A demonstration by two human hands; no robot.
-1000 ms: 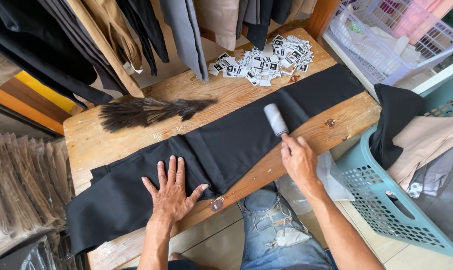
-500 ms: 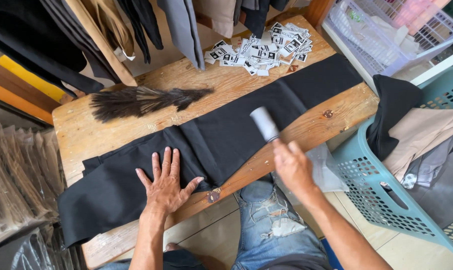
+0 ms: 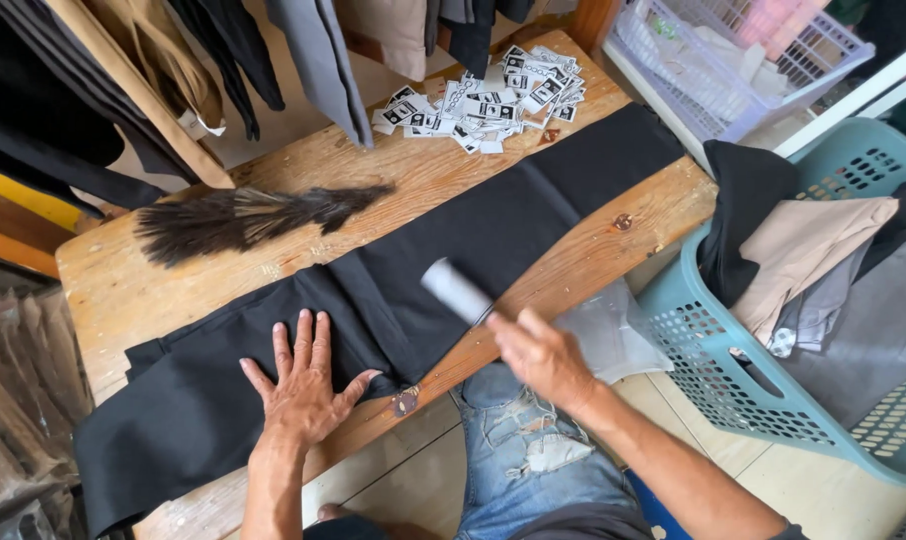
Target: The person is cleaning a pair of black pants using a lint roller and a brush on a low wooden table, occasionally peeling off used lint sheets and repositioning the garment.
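Left hand (image 3: 303, 385) flat on black trousers (image 3: 443, 250) — right hand (image 3: 541, 352) rolls lint roller (image 3: 456, 290).

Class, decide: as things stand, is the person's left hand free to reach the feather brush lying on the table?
Probably yes. The left hand lies flat on the black trousers; only cloth and bare wooden table separate it from the feather brush.

Wooden bench (image 3: 173, 290), worn planks, set diagonally across centre of frame. Lying on it: long black garment (image 3: 393, 290) stretched lower left to upper right; dark feather duster (image 3: 243, 218) at upper left; heap of small black-and-white paper tags (image 3: 483, 100) at top centre; small round metal piece (image 3: 623, 222) near right edge.
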